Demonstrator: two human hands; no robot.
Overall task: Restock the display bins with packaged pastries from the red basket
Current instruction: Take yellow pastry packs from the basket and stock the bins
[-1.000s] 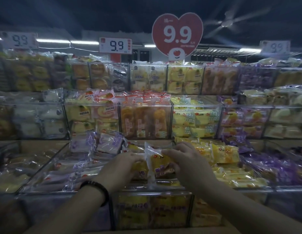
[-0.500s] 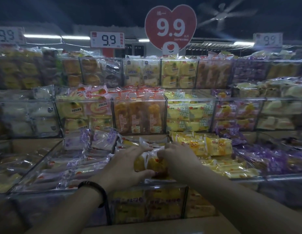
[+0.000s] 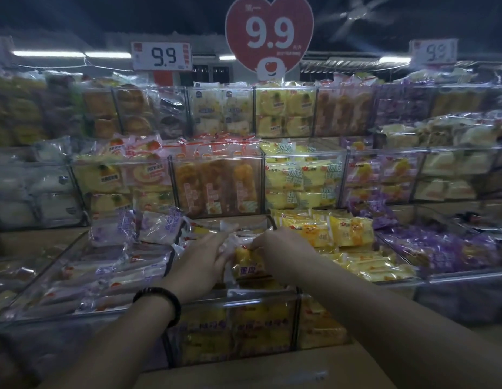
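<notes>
In the head view, the clear front-centre display bin (image 3: 235, 300) holds yellow packs, and above its open top sits the yellow pastry pack (image 3: 248, 261). The left hand (image 3: 200, 261) grips the pack's left side and the right hand (image 3: 280, 251) pinches its crinkled wrapper. Purple-and-white packs (image 3: 109, 265) fill the bin to the left and yellow packs (image 3: 356, 248) the bin to the right, with a heart-shaped 9.9 sign (image 3: 269, 32) over the stacked rear bins.

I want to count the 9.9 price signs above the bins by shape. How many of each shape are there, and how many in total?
Red heart-shaped sign: 1
White rectangular signs: 2
Total: 3
A pale card at the left edge is cut off and unreadable, so it is not counted.
</notes>
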